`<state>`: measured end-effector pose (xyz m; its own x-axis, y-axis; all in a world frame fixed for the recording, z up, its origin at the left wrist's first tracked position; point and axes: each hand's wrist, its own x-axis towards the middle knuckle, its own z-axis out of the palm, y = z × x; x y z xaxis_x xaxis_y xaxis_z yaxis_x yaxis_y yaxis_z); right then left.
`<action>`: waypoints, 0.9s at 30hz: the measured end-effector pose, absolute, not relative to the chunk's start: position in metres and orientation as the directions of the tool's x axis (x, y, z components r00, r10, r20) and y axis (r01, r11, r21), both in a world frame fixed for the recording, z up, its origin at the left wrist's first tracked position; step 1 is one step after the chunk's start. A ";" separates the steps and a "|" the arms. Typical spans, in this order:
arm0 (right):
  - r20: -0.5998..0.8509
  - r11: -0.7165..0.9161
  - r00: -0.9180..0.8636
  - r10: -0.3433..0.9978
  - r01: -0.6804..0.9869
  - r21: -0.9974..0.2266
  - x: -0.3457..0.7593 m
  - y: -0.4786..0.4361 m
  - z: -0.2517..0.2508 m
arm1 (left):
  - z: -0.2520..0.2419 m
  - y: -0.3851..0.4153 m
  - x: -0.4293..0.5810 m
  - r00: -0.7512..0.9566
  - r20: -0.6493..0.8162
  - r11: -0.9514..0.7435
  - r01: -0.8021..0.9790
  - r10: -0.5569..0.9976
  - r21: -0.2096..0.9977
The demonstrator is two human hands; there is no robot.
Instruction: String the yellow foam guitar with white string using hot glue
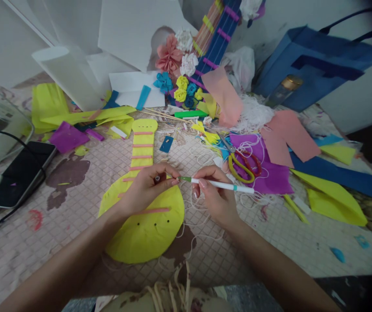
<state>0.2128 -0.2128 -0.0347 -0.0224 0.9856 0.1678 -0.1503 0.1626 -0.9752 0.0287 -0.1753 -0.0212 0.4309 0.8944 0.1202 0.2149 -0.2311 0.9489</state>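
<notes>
So the white marker is in your right hand, fingers clamped on the barrel, green end pointing at your other hand, just above the yellow paper guitar. Your left hand curls around what looks like a small cap, thumb and index together at the marker's tip; whatever's in that pinch is too tiny to make out. That hand also blocks part of the guitar where neck meets body. I count at least seven thin pink strips across it, some partly covered, plus three dark dots low on the round, slightly wrinkled body.

Beyond the guitar's neck there's one small blue scrap with a slot in it. To your right, one pair of scissors, one yellow loop and one red, lies across crinkly purple paper, with thin white string looping everywhere, way too tangled to count. Farther back, one blue guitar gets cut off by the top edge, next to scrunched paper flowers. One black phone sits left on the diamond-patterned counter, a cable across it.
</notes>
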 end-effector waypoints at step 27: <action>0.158 0.153 -0.038 0.987 -0.113 -0.982 0.215 -0.214 -0.033 | -0.021 -0.176 0.027 0.440 0.121 -0.235 0.214 0.890 0.948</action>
<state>0.2146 -0.2138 -0.0326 -0.0383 0.9866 0.1583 -0.1126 0.1532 -0.9818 0.0265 -0.1761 -0.0212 0.4405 0.8896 0.1207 0.2141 -0.2347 0.9482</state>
